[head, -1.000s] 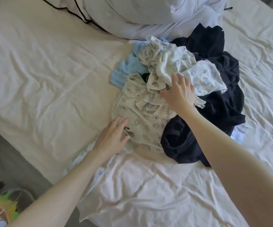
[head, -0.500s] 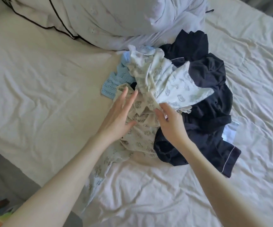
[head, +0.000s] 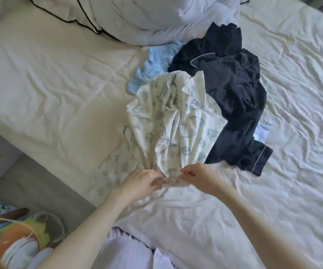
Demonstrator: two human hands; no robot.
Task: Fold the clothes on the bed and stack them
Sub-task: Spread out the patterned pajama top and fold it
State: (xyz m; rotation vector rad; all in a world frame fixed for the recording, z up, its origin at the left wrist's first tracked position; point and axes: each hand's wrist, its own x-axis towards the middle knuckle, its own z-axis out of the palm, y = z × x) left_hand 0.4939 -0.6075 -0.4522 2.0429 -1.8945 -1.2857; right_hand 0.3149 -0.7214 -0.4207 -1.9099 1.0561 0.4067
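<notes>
On the bed: we see a printed top [head: 178,121], a navy garment [head: 232,82] and a blue knit [head: 152,63] lying together near the middle of the wrinkled sheet [head: 59,90].
Printed top, look: cream cloth with grey-blue line drawings, bunched into long folds; a collar-like flap stands at its far end.
Printed top, place: it lies just left of the navy garment and overlaps its edge; the blue knit shows beyond its far left corner.
Printed top, axis: we read its long axis as running away from us, near end gathered narrow at the hands, far end fanned wide toward the pillows [head: 137,14].
Left hand [head: 139,183]: our fingers are curled, pinching the gathered near edge of the top.
Right hand [head: 199,175]: fingers and thumb pinch the same edge, just beside the left.
Navy garment: dark, crumpled, with thin white piping; one cuff points toward the near right.
Beside the bed: grey floor [head: 40,191] and an orange and green object [head: 19,239], blurred.
</notes>
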